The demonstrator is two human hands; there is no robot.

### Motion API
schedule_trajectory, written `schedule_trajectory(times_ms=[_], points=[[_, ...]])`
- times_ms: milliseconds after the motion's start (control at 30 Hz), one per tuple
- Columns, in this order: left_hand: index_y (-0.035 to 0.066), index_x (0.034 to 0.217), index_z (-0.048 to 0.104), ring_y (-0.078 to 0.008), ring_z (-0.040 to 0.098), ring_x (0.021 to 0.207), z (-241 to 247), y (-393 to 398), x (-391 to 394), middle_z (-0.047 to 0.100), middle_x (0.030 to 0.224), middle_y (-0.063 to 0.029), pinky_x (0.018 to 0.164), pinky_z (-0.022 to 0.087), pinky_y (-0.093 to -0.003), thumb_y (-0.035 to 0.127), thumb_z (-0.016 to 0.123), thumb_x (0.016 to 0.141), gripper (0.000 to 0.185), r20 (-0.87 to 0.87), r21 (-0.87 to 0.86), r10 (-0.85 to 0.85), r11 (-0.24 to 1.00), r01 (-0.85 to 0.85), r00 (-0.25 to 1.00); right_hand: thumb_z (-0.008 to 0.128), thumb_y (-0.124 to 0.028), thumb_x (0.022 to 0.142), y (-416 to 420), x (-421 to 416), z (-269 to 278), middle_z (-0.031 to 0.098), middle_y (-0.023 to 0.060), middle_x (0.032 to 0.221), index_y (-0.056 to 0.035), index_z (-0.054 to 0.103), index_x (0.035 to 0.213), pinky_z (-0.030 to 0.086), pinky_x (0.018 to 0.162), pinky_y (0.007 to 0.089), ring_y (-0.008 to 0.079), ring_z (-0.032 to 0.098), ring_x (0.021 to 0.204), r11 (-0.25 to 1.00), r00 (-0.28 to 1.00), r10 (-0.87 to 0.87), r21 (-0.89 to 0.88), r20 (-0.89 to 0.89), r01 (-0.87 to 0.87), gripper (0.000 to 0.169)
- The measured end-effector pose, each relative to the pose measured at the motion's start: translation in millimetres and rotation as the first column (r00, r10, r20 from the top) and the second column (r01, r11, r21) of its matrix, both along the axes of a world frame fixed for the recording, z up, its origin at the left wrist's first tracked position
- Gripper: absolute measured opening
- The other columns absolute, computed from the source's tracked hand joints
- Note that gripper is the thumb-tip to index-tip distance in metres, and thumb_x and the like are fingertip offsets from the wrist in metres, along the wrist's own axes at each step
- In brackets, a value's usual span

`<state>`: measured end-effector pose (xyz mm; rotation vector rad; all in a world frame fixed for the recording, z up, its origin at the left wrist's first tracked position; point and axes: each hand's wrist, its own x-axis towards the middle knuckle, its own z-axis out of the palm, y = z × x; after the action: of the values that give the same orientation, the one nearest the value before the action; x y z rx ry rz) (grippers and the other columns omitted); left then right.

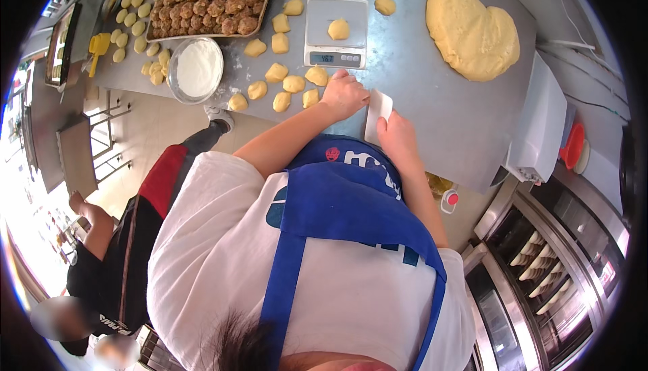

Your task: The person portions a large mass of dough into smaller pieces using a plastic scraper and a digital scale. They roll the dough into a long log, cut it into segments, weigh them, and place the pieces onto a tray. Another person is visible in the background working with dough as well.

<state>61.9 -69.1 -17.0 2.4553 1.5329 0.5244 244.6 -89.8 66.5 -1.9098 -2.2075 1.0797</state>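
My right hand (400, 135) grips a white dough scraper (379, 113), held at the table's front edge before my apron. Close to the scraper's left side is my left hand (347, 95), fingers curled under; whether it holds anything is hidden. Just beyond it stands a digital kitchen scale (335, 9) with one yellow dough piece (338, 29) on its platform and a lit display. Several cut dough pieces (293, 84) lie left of my left hand, and others run along the scale's left side and behind it. A large yellow dough mass (473, 31) rests at the right.
A tray of browned filling balls (212, 1) sits at the back left, near a glass bowl of white flour (196, 71). Rounded dough balls (137, 28) and a yellow scoop (98, 49) lie further left. A co-worker (131, 219) stands at my left; glass-doored ovens (544, 269) are at right.
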Motion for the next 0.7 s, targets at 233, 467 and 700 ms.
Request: schedule_trajectory(times_ms=[233,467,700], points=[[0.018,0.067,0.067,-0.0183,0.062,0.075,-2,4,-1,0.064,0.068,0.0030,0.086,0.043,-0.0368,0.026,0.066,0.079,0.014,-0.012,0.033,-0.073,0.997,0.073,0.997,0.048,-0.020,0.088,2,-17,-5,0.066,0.0278,0.087,0.0047,0.061,0.097,0.049,0.076,0.0543,0.0462,0.063,0.082,0.999,0.998,0.006,-0.052,0.067,-0.003,0.029],[0.012,0.112,0.065,-0.0292,0.056,0.109,32,70,-58,0.061,0.114,-0.0104,0.092,0.046,-0.0429,0.017,0.066,0.081,0.032,0.235,0.110,0.304,0.936,-0.336,0.923,0.049,-0.020,0.090,-2,5,-8,0.066,0.0271,0.090,0.0045,0.060,0.103,0.051,0.078,0.0516,0.0453,0.064,0.085,0.996,0.997,-0.075,0.042,-0.032,0.077,0.030],[0.008,0.121,0.062,-0.0310,0.060,0.107,37,87,-86,0.063,0.118,-0.0127,0.094,0.049,-0.0381,0.026,0.070,0.085,0.041,0.412,-0.375,0.558,0.825,-0.423,0.721,0.050,-0.023,0.092,-9,17,-2,0.067,0.0279,0.096,0.0043,0.060,0.110,0.051,0.080,0.0495,0.0453,0.064,0.090,0.989,0.987,-0.144,0.012,-0.066,0.145,0.034]])
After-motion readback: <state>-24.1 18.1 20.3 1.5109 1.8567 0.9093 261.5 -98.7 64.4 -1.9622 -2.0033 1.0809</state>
